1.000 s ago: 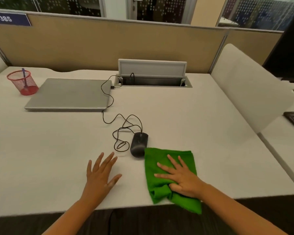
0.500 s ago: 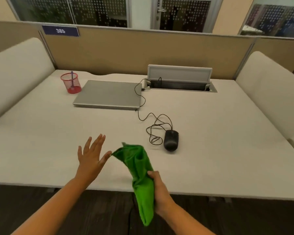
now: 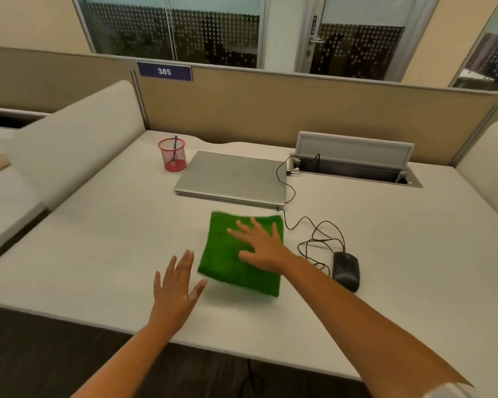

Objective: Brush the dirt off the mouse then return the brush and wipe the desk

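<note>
Head view: right hand (image 3: 260, 245), fingers spread flat, presses green cloth (image 3: 242, 254) on desk (image 3: 98, 254); left hand (image 3: 174, 285) open, empty; mouse (image 3: 346, 270) at three o'clock risks cable (image 3: 314, 239) snagging.

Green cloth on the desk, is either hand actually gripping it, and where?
No grip. The right hand lies flat, fingers spread, on the green cloth's upper right part. The left hand is open, holding nothing.

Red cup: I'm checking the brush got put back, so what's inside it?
Inside the red cup stands one thin blue-handled stick, likely the brush. Its lower end is blurred by the mesh, so no bristles show.
</note>
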Motion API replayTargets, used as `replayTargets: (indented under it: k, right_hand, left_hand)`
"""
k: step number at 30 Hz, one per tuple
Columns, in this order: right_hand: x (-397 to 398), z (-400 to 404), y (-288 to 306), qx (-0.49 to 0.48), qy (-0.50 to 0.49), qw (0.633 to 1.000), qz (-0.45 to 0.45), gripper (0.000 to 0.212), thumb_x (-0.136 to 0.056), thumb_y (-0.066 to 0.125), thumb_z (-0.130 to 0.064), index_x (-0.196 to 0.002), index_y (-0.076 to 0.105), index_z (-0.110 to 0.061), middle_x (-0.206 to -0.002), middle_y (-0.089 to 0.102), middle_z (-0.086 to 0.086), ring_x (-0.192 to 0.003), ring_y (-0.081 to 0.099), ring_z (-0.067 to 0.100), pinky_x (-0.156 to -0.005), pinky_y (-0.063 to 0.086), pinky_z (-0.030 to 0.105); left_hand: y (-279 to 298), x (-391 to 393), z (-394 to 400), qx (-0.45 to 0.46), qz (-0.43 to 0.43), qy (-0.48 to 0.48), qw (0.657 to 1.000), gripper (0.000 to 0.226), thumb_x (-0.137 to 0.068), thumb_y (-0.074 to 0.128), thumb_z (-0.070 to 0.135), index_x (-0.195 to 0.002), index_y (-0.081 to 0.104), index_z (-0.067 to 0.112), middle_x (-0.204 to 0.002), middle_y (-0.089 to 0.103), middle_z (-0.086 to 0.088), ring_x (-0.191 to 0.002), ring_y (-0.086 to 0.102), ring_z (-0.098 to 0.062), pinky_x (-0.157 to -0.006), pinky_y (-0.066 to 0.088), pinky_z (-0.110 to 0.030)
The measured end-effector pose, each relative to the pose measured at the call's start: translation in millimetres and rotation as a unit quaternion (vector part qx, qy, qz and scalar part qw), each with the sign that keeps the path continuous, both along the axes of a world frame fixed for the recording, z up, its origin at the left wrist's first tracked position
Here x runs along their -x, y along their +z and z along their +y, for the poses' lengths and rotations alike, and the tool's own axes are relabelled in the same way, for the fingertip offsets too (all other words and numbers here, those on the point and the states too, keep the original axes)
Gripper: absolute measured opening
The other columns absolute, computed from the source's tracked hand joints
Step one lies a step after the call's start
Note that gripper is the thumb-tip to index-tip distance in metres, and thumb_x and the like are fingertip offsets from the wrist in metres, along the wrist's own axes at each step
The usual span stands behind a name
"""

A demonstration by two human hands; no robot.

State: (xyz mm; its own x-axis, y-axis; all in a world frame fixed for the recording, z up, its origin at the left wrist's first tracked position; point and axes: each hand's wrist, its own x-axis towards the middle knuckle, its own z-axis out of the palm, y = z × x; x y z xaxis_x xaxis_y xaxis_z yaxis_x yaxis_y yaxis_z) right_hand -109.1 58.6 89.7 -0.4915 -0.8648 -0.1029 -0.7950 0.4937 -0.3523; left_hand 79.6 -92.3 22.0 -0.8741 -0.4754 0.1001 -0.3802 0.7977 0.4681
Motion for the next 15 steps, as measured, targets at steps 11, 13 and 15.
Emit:
replayTargets:
  k: [11,13,15]
  right_hand:
    - [-27,14,-98,-0.036,-0.071,0.993,0.091,0.076,-0.077,0.001,-0.056,-0.149,0.009,-0.031,-0.159,0.001,-0.002,-0.145,-0.006,0.030,-0.105,-0.020,0.050]
    - [-28,15,-96,-0.043,-0.070,0.993,0.084,0.077,-0.077,0.000,-0.057,-0.149,0.010,-0.030,-0.159,0.001,-0.002,-0.145,-0.007,0.030,-0.103,-0.022,0.050]
    - [-27,14,-91,-0.060,-0.077,0.993,0.069,0.078,-0.076,-0.001,-0.057,-0.149,0.008,-0.030,-0.159,-0.001,-0.003,-0.146,-0.008,0.027,-0.107,-0.022,0.048]
  left_hand:
    - [-28,46,9,0.056,-0.157,-0.124,0.978,0.109,-0.046,-0.034,0.081,-0.139,-0.014,0.028,-0.144,-0.021,0.014,-0.140,-0.013,-0.014,-0.110,-0.003,-0.050]
    - [-30,49,7,0.068,-0.165,-0.128,0.976,0.106,-0.046,-0.036,0.079,-0.138,-0.016,0.028,-0.143,-0.022,0.013,-0.140,-0.013,-0.015,-0.110,-0.002,-0.051]
    - [-32,52,3,0.076,-0.171,-0.131,0.974,0.101,-0.051,-0.036,0.077,-0.137,-0.016,0.027,-0.144,-0.020,0.011,-0.139,-0.013,-0.018,-0.110,0.000,-0.052]
